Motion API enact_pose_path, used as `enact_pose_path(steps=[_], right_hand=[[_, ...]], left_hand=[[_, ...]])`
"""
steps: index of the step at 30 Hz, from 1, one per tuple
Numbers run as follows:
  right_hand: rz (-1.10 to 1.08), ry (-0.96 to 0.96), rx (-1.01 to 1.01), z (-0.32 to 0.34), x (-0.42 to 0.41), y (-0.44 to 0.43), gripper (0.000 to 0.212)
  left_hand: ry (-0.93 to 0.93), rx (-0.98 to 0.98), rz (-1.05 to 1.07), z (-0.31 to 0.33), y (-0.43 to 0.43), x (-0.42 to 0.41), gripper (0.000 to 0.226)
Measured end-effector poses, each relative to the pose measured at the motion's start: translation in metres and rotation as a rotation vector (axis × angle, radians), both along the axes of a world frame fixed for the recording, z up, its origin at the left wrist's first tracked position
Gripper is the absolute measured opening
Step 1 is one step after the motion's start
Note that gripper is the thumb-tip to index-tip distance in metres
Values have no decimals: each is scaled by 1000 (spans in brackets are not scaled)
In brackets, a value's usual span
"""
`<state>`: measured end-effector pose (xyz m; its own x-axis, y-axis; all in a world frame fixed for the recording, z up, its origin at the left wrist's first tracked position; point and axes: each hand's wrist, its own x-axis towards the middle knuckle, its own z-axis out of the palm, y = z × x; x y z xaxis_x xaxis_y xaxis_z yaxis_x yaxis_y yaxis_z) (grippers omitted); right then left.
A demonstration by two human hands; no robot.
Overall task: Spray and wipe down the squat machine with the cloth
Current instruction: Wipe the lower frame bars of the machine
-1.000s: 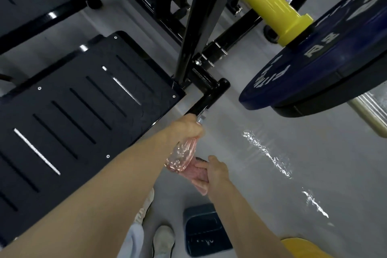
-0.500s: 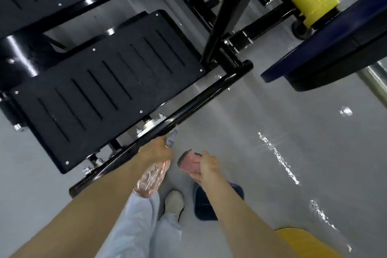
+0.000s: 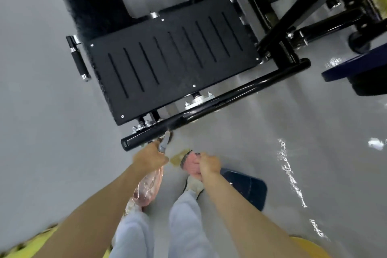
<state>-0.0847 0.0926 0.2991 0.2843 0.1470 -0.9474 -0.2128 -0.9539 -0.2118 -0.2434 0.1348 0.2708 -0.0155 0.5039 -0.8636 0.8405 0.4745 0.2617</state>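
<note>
The black squat machine fills the upper half: a slotted footplate (image 3: 171,63) and, in front of it, a glossy black base tube (image 3: 219,104) running from lower left to upper right. My left hand (image 3: 148,159) grips a clear pinkish spray bottle (image 3: 149,186), its grey nozzle touching the tube's near end. Beside it, my right hand (image 3: 208,164) holds a bunched pink cloth (image 3: 189,164) just above the floor, apart from the tube.
Grey glossy floor (image 3: 314,153) lies all around. A dark blue pad (image 3: 247,186) lies on the floor under my right forearm. A blue weight plate (image 3: 356,67) hangs at the right edge. A short black handle (image 3: 78,58) sticks out left of the footplate. My legs and shoe are below.
The view has swung right and back, showing more of the footplate and tube. My left hand with the bottle has moved along the tube to its near end; the right hand followed with the cloth.
</note>
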Motion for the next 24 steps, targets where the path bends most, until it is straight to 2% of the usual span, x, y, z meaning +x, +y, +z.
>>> enact_pose_path(steps=[4,7,10,13,16,20,21,24], right_hand=[[166,-45,6,2,-41,-2,33],[139,-92,-26,-4,-73,-5,35],[136,-66,-32,-8,-100,-9,25],[113,-112,-40,-12,-124,-12,34],[108,-137,-43,-9,-141,-10,34],[48,-188,-34,-6,-150,-7,38],[24,-186,-22,-7,-153,-7,38],[-28,-189,-8,-16,-158,-4,36]], left_hand=[[-18,-58,55,-4,-14,-55,39],[0,-34,76,-8,-23,-85,30],[64,-24,11,-5,-28,-109,20],[54,-60,-96,2,-28,-128,22],[-48,-20,-121,3,-25,-142,34],[-214,213,-124,1,-15,-156,67],[-252,261,-131,5,-12,-156,63],[-343,470,-142,11,7,-153,25]])
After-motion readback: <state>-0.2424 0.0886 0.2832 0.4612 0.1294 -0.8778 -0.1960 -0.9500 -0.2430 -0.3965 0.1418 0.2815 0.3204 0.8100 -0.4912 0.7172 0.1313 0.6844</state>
